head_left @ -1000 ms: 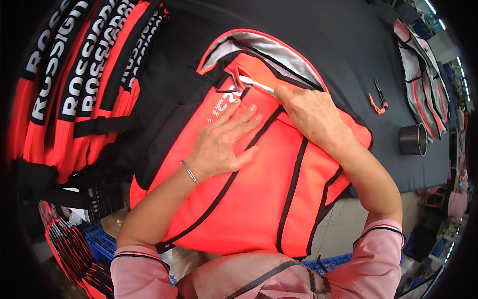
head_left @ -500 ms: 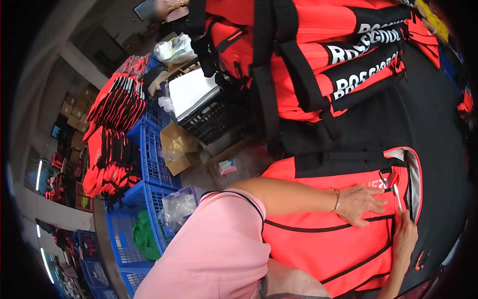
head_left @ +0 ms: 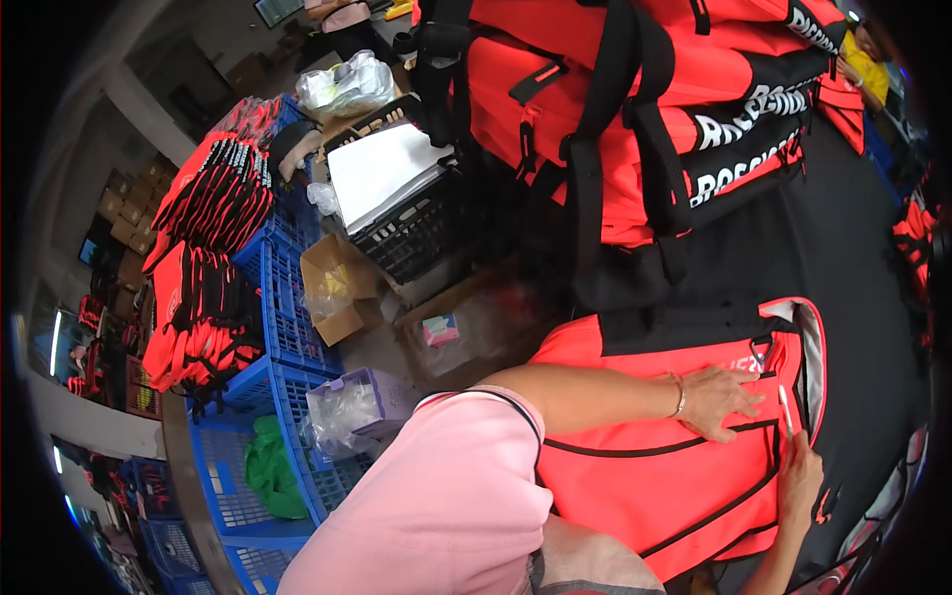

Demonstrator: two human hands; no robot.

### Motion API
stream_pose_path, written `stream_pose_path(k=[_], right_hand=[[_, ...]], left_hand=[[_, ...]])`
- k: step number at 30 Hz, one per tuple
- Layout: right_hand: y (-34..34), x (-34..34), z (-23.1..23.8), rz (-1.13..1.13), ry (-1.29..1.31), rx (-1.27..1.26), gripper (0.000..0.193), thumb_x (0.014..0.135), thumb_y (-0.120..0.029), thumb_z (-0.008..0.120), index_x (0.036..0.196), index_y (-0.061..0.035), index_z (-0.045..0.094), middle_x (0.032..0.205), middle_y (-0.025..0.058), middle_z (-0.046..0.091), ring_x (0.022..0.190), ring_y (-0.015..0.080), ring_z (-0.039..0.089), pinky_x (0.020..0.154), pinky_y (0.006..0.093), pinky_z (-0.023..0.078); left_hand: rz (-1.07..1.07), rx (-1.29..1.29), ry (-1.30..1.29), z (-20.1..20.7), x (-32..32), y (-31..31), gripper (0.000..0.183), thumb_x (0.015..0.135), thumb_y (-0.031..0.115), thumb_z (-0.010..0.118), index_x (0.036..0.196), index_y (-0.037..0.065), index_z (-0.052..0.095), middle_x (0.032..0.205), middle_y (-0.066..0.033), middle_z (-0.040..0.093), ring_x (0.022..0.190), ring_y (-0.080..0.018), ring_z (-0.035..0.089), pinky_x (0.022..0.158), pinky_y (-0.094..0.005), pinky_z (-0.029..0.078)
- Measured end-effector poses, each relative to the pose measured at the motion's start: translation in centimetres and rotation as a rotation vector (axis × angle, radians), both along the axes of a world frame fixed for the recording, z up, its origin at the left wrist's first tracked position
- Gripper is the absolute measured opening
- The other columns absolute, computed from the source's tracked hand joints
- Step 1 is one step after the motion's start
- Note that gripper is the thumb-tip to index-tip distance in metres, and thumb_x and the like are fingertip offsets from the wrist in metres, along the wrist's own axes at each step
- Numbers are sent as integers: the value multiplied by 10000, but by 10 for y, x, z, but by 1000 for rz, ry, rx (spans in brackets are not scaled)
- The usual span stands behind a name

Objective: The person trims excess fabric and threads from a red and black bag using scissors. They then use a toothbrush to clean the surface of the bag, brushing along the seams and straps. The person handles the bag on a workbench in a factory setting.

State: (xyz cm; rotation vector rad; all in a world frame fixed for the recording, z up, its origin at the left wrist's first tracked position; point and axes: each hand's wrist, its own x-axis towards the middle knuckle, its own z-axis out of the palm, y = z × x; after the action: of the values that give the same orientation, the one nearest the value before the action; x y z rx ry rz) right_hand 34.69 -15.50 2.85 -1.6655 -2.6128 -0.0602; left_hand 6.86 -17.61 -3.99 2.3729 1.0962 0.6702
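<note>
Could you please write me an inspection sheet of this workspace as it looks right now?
Surface: black worktable.
Job's things: red bag panel with black piping lying flat; slim white pen-like tool.
Clutter: stack of red-and-black bags on the table.
Grippers: left hand flat on the panel; right hand holding the tool.
Cables: nothing seen.
Surroundings: blue crates, black crate with white sheets, cardboard box.
</note>
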Motion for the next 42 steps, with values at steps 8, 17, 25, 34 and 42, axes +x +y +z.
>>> stream_pose_path(k=[8,17,25,34,42], right_hand=[[4,-4,2,11,11,-18,208,1053,-214,494,931,-45,494,743,268,609,732,495,608,596,557,448],[29,17,18,37,592,-284,239,1042,-172,528,867,-9,527,645,56,461,576,128,429,539,332,356],[16,-12,5,-93,222,-72,222,1040,-247,536,978,-42,594,846,282,622,864,509,588,670,536,463],[-14,63,42,-303,502,111,170,1052,-154,536,1050,-2,611,723,28,362,662,71,343,551,269,313],[-66,74,45,-405,540,165,170,996,-208,632,1053,-48,633,696,147,636,618,327,643,598,388,494]], left_hand=[[14,30,-12,-1,3,0,613,810,372,688,1366,122,620,1527,-37,492,1469,-319,350,985,-473,544],[24,-28,-46,2,1,-3,585,799,367,698,1329,124,645,1527,-33,495,1473,-311,351,947,-468,563],[30,-33,-62,5,0,-3,597,784,351,717,1332,125,644,1526,-26,500,1478,-303,351,962,-462,557],[28,161,-101,-20,11,5,585,795,353,712,1338,150,636,1478,-29,548,1455,-309,388,1013,-465,526],[34,159,-10,8,7,4,586,771,220,744,1343,133,647,1423,-113,596,1393,-400,457,1084,-456,473]])
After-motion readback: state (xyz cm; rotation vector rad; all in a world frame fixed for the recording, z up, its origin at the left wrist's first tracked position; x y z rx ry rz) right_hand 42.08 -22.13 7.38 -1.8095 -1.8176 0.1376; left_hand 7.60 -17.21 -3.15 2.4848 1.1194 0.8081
